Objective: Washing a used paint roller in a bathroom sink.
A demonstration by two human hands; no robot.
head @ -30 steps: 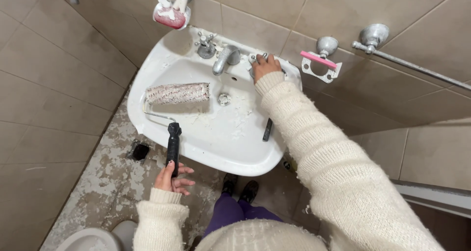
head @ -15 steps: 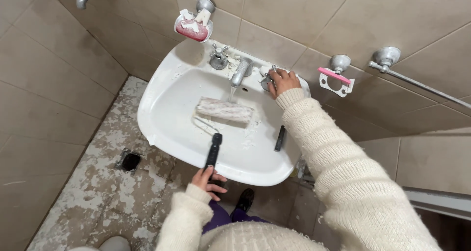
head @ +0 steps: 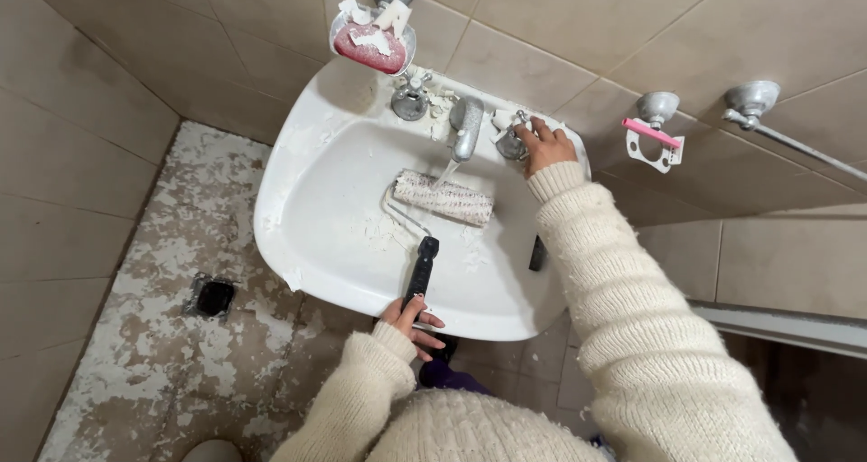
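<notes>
Left hand point(head: 411, 322) is curled around the near end of a black handle point(head: 421, 269), fingers closed on it at the front rim of a white wall-hung sink point(head: 298, 218). From that hand the handle runs away from the person, up into the basin, and its wire frame bends left to carry a paint roller point(head: 444, 197). The roller lies across the basin, long axis running left to right and tilted slightly down at the right, directly beneath the spout of a metal faucet point(head: 466, 126), where a thin stream of water meets it. Right hand point(head: 545, 145) reaches farther, to the back ledge of the sink, its fingers closed around the right tap knob point(head: 511, 142); the left tap knob point(head: 411, 102) stands untouched. The left hand is thus the nearer one to the roller, joined to it through the handle. Both arms wear a cream knitted sweater point(head: 632, 299). A pink soap dish point(head: 372, 37) hangs on the tiled wall above, and a dark floor drain point(head: 213, 297) sits in the paint-flecked floor at left.
</notes>
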